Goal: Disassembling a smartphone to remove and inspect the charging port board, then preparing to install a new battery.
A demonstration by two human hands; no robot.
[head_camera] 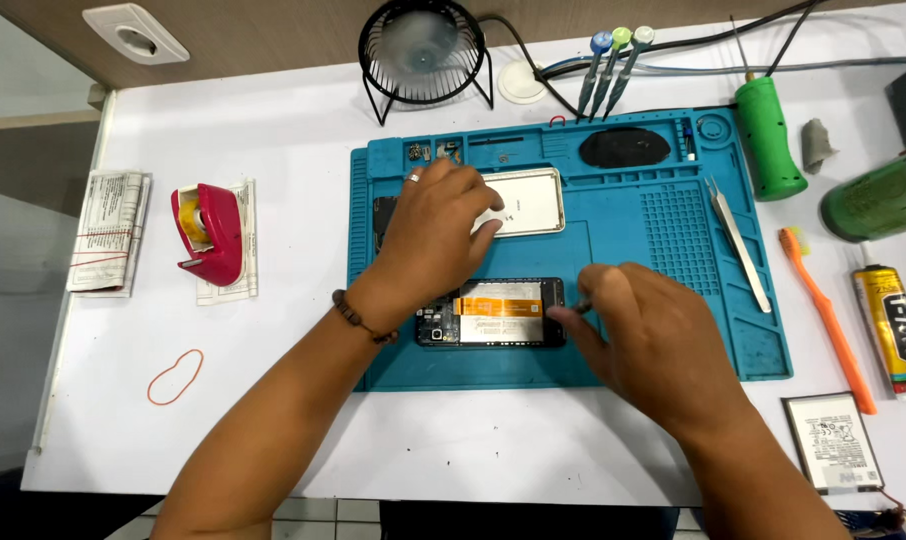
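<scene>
Centre of frame: an opened black smartphone with an orange flex cable across its silver interior lies flat on a teal silicone repair mat covering the white counter. The left hand rests above the phone, its fingers curled down onto the mat and onto a white back cover just beyond; it grips nothing. The right hand, at the phone's right end, is pinched closed on a thin dark tool whose tip touches that end. Metal tweezers lie at the mat's right edge. A red tape dispenser sits centre left.
</scene>
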